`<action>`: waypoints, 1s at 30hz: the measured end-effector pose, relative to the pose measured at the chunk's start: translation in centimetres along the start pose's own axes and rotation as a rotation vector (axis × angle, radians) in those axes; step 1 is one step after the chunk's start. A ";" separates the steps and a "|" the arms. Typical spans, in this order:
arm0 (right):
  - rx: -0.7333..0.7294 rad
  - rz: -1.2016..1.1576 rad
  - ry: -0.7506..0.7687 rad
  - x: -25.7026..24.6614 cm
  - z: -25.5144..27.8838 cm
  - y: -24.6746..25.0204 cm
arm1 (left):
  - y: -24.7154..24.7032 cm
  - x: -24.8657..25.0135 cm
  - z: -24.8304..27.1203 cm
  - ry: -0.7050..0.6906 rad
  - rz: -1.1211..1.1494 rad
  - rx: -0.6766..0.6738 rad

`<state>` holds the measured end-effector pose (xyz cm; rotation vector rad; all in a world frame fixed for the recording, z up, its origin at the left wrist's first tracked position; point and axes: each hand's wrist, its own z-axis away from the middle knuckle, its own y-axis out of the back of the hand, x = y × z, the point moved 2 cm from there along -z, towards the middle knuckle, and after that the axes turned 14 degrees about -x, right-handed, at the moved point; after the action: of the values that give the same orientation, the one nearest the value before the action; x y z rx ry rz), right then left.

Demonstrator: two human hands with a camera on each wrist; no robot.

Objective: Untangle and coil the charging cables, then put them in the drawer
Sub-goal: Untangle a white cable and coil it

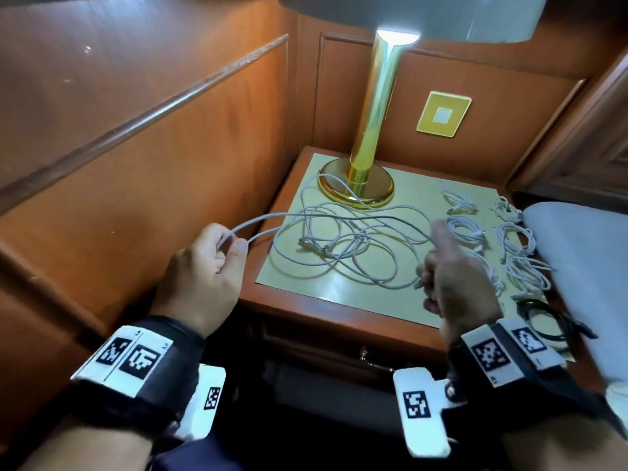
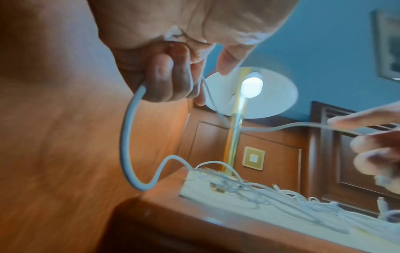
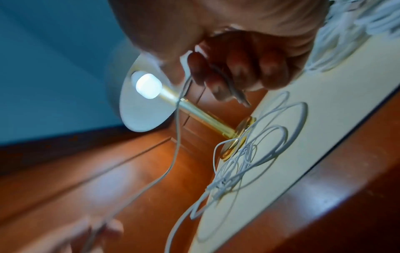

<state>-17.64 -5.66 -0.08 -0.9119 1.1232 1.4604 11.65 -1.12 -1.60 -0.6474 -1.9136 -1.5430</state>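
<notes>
Head view: both hands (right [image 1: 455, 283] seemingly, blurred; left [image 1: 204, 266]) grip white cable [image 1: 265, 219].

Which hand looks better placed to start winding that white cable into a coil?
Probably the right hand: it pinches the cable's plug end beside the finished coils, while the left hand only holds a mid-cable loop.

Nightstand [image 1: 302, 307]: reddish wood, glossy varnish. Its top bears a pale matt sheet [image 1: 401, 290], paper-like. Wall panelling [image 1: 136, 185]: same polished wood, some scuffs. Lamp [image 1: 372, 130]: bright polished brass-coloured metal, mirror finish. Tangled cables [image 1: 343, 246]: smooth white plastic sheath, matt. Wall plate [image 1: 443, 114]: glossy gold rim.
</notes>
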 end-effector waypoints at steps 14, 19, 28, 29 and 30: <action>-0.417 0.118 0.172 0.9 1.6 -5.9 | -2.0 5.3 3.5 -0.283 -0.340 -0.075; -0.516 0.036 -0.046 1.2 1.5 -6.1 | -2.6 6.5 4.9 -0.393 -0.368 -0.201; -0.591 -0.125 -0.189 1.3 1.2 -6.5 | -2.6 7.5 5.1 -0.525 -0.275 -0.318; -0.651 -0.138 -0.200 1.4 1.3 -6.7 | -2.7 7.5 5.2 -0.545 -0.244 -0.343; -0.688 -0.155 -0.197 1.3 1.4 -6.8 | -2.9 7.4 5.3 -0.561 -0.215 -0.369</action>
<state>-11.12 -3.79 -2.14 -1.2514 0.3804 1.7906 3.71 3.49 0.82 -1.1666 -2.1619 -2.0385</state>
